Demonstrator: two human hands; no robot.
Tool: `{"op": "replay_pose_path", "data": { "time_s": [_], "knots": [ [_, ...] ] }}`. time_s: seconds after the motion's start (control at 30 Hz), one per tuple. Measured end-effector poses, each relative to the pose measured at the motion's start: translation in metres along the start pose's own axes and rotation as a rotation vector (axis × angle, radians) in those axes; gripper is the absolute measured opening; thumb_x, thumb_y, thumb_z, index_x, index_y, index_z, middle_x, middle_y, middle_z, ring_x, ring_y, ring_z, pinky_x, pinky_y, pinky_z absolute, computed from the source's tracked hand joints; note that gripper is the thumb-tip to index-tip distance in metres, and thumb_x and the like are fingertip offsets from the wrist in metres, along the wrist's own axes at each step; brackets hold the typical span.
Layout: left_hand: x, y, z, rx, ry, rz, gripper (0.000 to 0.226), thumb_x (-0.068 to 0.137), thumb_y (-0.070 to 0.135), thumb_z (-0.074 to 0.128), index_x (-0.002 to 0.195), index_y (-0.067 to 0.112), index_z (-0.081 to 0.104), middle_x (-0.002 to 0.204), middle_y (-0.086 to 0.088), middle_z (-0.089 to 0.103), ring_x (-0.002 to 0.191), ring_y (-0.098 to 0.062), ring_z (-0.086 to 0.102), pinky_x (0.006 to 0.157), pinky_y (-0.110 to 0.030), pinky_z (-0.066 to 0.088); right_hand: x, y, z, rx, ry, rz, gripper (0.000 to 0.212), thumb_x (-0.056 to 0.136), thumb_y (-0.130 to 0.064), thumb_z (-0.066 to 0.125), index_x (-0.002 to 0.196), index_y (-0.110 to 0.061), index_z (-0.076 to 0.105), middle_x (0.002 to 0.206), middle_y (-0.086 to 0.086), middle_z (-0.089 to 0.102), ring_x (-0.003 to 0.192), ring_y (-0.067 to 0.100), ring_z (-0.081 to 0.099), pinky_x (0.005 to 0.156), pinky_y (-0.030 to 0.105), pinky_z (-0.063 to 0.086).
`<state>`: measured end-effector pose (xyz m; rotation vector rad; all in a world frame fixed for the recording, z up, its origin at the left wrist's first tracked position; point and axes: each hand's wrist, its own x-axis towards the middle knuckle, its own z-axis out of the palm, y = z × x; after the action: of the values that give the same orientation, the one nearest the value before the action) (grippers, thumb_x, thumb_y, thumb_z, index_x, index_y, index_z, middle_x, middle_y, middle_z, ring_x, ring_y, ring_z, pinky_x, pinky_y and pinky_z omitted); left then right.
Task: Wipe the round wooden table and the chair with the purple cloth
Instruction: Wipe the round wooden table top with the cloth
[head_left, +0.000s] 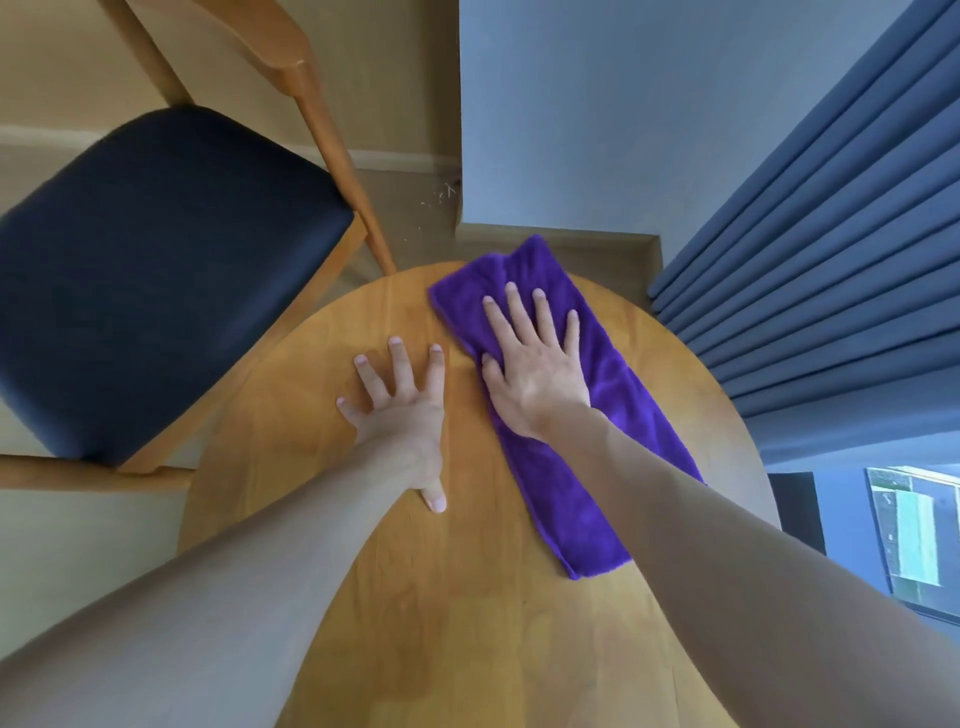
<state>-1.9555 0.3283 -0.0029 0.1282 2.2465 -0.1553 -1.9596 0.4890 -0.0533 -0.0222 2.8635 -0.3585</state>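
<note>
The purple cloth lies folded in a long strip on the round wooden table, running from the far edge toward me on the right half. My right hand presses flat on the cloth's far end, fingers straight and spread. My left hand rests flat on the bare wood just left of the cloth, fingers spread, holding nothing. The chair, with a dark blue padded seat and a light wooden frame, stands at the table's left, its seat edge close to the tabletop rim.
A blue-grey wall with a corner rises behind the table. Pleated blue curtains hang at the right, close to the table's edge. A window pane shows at the lower right. Beige floor lies to the left.
</note>
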Motion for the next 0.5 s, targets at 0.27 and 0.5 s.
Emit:
{"op": "replay_pose_path", "data": {
  "time_s": [0.27,0.5],
  "knots": [
    [0.001,-0.003,0.003,-0.006,0.011,-0.001,0.179,0.046,0.042,0.102,0.139,0.031,-0.051,0.145,-0.013,-0.057,0.143,-0.052,-0.035,0.118,-0.074,0.009,-0.068,0.083,-0.001,-0.113,0.005,-0.198,0.068,0.101,-0.058,0.025,0.164,-0.040,0.005,0.172,-0.012,0.000,0.160,0.021,-0.005,0.127,0.051,-0.007],
    [-0.013,0.004,0.002,0.029,0.014,0.022,0.167,0.061,0.036,0.098,0.144,0.022,-0.047,0.150,-0.021,-0.051,0.146,-0.052,-0.029,0.121,-0.068,0.011,-0.035,0.025,0.005,0.124,0.180,0.422,0.069,0.100,-0.053,0.023,0.165,-0.031,0.011,0.174,-0.003,0.001,0.159,0.027,-0.004,0.126,0.057,-0.005]
  ]
}}
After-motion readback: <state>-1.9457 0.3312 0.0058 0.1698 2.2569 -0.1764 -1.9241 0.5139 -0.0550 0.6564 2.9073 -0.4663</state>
